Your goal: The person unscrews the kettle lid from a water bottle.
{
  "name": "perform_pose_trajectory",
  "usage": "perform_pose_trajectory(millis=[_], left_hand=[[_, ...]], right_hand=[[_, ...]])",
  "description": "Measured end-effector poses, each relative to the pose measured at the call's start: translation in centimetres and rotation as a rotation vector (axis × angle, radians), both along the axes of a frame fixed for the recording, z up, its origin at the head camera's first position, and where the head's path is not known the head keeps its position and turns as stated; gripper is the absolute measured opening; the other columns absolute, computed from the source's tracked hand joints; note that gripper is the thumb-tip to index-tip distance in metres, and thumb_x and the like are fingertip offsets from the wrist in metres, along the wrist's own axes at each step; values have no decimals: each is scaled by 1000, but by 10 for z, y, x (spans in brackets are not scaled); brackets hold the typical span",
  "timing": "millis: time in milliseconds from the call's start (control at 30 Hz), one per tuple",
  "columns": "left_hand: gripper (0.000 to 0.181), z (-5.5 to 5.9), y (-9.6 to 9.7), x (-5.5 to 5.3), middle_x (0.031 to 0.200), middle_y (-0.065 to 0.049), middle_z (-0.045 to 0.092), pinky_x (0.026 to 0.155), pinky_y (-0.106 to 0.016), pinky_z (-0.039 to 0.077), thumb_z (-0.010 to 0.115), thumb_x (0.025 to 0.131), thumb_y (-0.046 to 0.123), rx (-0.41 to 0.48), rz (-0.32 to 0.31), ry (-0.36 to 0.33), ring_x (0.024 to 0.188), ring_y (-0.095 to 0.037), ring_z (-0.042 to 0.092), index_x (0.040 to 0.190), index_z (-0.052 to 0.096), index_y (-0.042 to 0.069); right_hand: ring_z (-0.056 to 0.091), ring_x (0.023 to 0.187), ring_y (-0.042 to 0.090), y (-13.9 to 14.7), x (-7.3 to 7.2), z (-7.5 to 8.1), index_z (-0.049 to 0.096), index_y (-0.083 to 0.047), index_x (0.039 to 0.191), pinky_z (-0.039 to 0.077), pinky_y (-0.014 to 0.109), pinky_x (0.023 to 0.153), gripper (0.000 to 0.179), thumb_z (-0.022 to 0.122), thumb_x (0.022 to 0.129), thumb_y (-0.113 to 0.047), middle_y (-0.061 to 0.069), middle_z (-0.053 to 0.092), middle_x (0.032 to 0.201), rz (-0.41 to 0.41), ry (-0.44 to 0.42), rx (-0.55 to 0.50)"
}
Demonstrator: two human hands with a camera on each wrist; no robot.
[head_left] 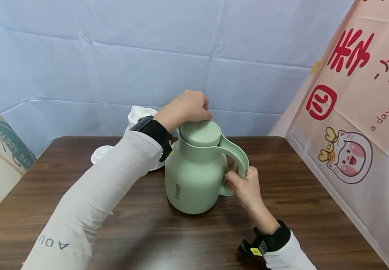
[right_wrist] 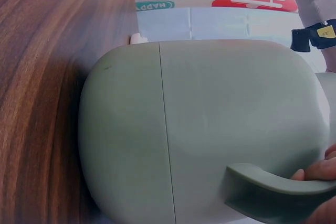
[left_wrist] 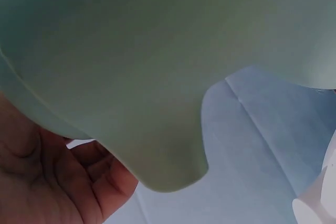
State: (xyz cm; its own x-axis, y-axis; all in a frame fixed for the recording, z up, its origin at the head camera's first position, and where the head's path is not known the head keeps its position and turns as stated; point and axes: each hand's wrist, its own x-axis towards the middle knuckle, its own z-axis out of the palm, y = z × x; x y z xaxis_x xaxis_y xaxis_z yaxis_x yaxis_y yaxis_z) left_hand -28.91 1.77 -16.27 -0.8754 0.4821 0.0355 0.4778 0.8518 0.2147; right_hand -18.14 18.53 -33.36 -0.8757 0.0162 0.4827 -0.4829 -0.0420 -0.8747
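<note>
A pale green insulated jug (head_left: 194, 176) stands upright on the wooden table, its round lid (head_left: 201, 133) seated in the neck. From above, my left hand (head_left: 191, 107) grips the lid with bent fingers; most fingertips are hidden behind it. In the left wrist view, the left hand (left_wrist: 58, 182) shows beside the jug's spout (left_wrist: 168, 166). My right hand (head_left: 246, 185) holds the lower part of the jug's handle (head_left: 238, 152), thumb toward the body. The right wrist view shows the jug's side (right_wrist: 236, 98) and fingers (right_wrist: 317, 170) at the handle.
Behind my left forearm is a partly hidden white pot-like vessel (head_left: 140, 113). A small white round lid-like piece (head_left: 101, 153) lies to its left on the table (head_left: 140, 232). Pale blue cloth (head_left: 113, 67) hangs behind, and a printed cloth (head_left: 356, 112) hangs at the right.
</note>
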Motion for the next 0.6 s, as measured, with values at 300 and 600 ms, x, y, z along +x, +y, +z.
perform_pose_trajectory(millis=[300,600], left_hand=[[16,-3,-13,-3,88,-3,62,64,-28,42,58,89,19,66,-102,63,84,-19,52,82,69,10],[15,-15,-41,-4,71,-3,61,64,-28,39,59,88,14,239,-206,119,71,-18,51,85,70,5]], right_hand=[[28,33,15,0,1,0,34,-2,52,26,30,37,32,45,75,17,4,30,40,-8,-15,8],[29,33,15,-1,2,1,34,-1,52,27,30,37,32,45,76,17,4,30,39,-12,-29,4]])
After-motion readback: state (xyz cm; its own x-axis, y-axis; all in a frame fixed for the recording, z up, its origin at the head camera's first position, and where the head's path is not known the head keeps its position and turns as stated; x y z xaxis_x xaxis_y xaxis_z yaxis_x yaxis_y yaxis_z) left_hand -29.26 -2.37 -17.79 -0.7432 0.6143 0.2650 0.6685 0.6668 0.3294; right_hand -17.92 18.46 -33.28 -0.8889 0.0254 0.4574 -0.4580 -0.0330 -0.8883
